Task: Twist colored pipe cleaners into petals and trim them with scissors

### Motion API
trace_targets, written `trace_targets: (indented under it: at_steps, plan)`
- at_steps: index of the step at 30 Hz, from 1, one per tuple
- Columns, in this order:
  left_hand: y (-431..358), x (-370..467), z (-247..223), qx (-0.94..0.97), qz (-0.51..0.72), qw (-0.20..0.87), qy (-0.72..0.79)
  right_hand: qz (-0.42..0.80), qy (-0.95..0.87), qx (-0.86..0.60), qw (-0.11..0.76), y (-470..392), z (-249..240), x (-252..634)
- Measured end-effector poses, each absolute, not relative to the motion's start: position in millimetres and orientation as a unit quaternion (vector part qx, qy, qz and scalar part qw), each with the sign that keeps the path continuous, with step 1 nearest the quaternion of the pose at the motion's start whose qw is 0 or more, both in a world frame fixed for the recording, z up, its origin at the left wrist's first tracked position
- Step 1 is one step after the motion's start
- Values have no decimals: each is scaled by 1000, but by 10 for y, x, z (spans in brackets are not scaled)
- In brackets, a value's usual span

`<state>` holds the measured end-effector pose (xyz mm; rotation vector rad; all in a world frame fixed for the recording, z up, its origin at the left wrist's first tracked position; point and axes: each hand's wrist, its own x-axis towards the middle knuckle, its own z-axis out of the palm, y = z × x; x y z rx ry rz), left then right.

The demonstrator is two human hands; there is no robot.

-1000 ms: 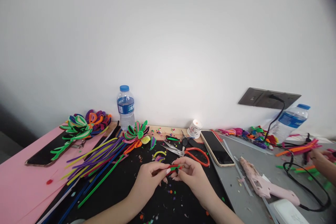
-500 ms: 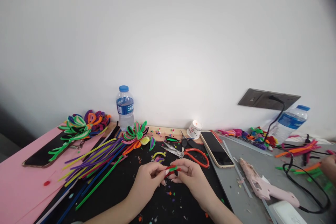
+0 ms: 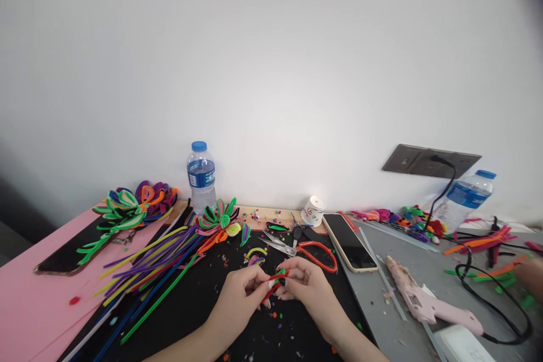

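Note:
Both hands meet over the black mat [image 3: 186, 322], pinching a small red and green pipe cleaner piece [image 3: 278, 275]. The fingertips of my left hand [image 3: 240, 297] grip its left end, and those of my right hand [image 3: 307, 291] hold its right end; fingers hide part of it. Just beyond the hands lie open scissors [image 3: 316, 254] with red handles. A small curved yellow and purple piece [image 3: 255, 254] rests near my left fingers. Farther left, a pipe cleaner flower [image 3: 220, 218] with green, pink and black petals lies by a bundle of loose pipe cleaners [image 3: 156, 263].
A water bottle [image 3: 201, 178] and a paper cup [image 3: 313, 211] stand by the wall. To the right are a phone [image 3: 351, 243], a pink glue gun [image 3: 432, 300] with a black cord and a second bottle [image 3: 469, 198]. Another person's hand [image 3: 530, 277] is at the right edge.
The red and green piece has tilted between my fingers, with more red showing below it. At the far right, the other person's hand has moved slightly left.

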<state>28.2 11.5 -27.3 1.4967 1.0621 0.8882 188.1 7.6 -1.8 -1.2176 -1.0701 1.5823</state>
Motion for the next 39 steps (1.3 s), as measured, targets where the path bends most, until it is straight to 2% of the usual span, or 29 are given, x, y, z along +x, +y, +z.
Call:
trace_targets:
  at_steps: [10, 39]
  plan:
    - [121, 260, -258, 652, 371, 486, 448, 643, -427, -474, 423, 88, -95, 1920]
    - [117, 263, -261, 640, 375, 490, 458, 645, -415, -474, 433, 81, -50, 1906]
